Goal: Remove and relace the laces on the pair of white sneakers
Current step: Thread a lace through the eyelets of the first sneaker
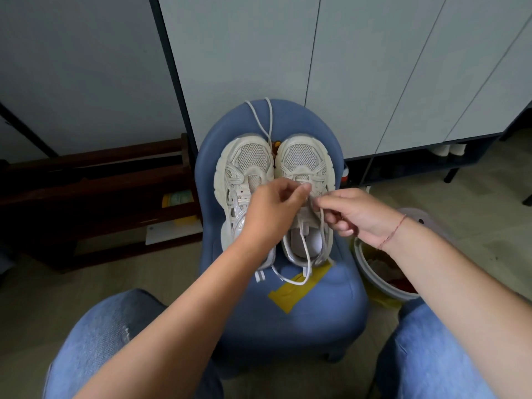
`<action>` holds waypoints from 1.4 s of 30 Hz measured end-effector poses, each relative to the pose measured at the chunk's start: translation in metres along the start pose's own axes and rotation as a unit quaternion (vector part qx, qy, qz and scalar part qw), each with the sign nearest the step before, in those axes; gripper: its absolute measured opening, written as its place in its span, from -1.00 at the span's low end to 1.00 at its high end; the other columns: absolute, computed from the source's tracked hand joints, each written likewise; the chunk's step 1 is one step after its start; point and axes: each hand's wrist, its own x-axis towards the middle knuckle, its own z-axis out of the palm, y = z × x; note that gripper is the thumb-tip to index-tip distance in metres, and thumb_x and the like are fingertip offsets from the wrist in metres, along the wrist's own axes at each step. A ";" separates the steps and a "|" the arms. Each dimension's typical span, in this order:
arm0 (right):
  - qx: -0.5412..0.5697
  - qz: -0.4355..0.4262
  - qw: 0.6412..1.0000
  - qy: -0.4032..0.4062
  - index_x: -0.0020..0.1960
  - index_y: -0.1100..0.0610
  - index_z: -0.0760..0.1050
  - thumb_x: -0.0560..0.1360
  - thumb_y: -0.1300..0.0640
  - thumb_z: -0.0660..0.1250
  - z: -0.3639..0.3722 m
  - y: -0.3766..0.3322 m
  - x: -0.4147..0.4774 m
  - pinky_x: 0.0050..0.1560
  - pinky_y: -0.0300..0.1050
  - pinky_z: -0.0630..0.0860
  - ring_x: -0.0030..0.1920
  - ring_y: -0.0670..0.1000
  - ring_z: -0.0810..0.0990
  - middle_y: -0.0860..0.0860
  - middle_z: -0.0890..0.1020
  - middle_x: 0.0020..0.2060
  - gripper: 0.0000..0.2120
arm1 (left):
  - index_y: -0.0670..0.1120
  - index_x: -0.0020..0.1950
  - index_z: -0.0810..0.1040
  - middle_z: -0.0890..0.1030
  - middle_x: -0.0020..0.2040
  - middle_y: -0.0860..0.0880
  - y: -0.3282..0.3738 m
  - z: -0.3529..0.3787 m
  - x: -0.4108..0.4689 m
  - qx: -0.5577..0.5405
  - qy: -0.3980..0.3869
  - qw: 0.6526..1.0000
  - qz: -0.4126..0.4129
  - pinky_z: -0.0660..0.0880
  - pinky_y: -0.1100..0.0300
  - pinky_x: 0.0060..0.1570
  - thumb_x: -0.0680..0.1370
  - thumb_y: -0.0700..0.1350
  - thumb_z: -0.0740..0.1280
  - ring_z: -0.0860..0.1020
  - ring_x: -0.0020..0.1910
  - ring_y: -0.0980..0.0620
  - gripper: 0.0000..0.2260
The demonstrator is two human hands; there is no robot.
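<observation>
Now the lace [305,263] of one white sneaker [302,159] is caught between both hands. The right hand [354,214] pinches it between thumb and curled fingers. Just beside that pinch, the left hand [270,214] nips the same lace with thumb and forefinger where it meets the front eyelets. From the grip the lace drops toward the person, across the shoe's open mouth, and loops past the heel.

Directly under the grip, that sneaker lies sole down with its toe pointing away. The second sneaker [247,165] lies touching it on the left hand's side, partly under the left wrist. Beyond the grip, past the toe caps, a second lace [263,119] runs out from between the two shoes.

Both shoes rest on a blue padded chair [288,326], and the second lace climbs its back. A yellow patch [299,286] lies on the seat nearer the person than the grip, under the hanging loop. A red thread bracelet [393,231] circles the right wrist, and below that wrist stands a grey bin [371,272]. Blue jeans [109,335] cover both knees nearest the camera. Far beyond the grip are pale cabinet doors [359,67]; off the left hand's side is a dark wooden rack [100,182].
</observation>
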 end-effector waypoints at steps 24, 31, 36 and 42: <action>0.354 -0.012 0.933 0.062 -0.06 0.20 0.54 0.60 0.15 0.20 -0.015 0.009 0.005 -0.52 -0.40 0.32 -0.54 -0.18 0.37 -0.03 0.43 -0.42 -0.82 | -0.07 -0.13 0.61 0.48 -0.44 0.04 -0.002 0.012 -0.021 -0.061 -0.143 0.983 -0.092 0.39 0.34 -0.34 0.69 -0.17 0.18 0.42 -0.49 0.14 -0.72; 0.198 -0.050 0.977 0.069 -0.12 0.23 0.59 0.55 0.23 0.26 -0.002 0.012 0.000 -0.54 -0.39 0.26 -0.54 -0.17 0.34 -0.02 0.45 -0.48 -0.84 | -0.07 -0.13 0.61 0.48 -0.45 0.03 -0.002 0.013 -0.019 -0.056 -0.137 0.984 -0.095 0.39 0.33 -0.33 0.69 -0.15 0.19 0.41 -0.48 0.12 -0.73; 0.305 -0.045 0.938 0.157 -0.09 0.23 0.54 0.59 0.19 0.22 -0.023 0.008 0.007 -0.53 -0.38 0.26 -0.54 -0.16 0.34 0.03 0.43 -0.42 -0.83 | -0.09 -0.11 0.62 0.49 -0.44 0.02 -0.004 0.013 -0.020 -0.051 -0.142 0.983 -0.101 0.41 0.29 -0.30 0.69 -0.15 0.19 0.42 -0.47 0.10 -0.73; 0.092 -0.037 0.994 0.049 -0.11 0.22 0.59 0.53 0.23 0.30 0.000 0.015 -0.004 -0.50 -0.37 0.31 -0.48 -0.15 0.37 0.03 0.47 -0.41 -0.89 | -0.14 -0.10 0.62 0.51 -0.46 -0.02 -0.002 0.014 -0.020 -0.068 -0.131 0.984 -0.097 0.40 0.32 -0.37 0.68 -0.12 0.22 0.41 -0.52 0.11 -0.75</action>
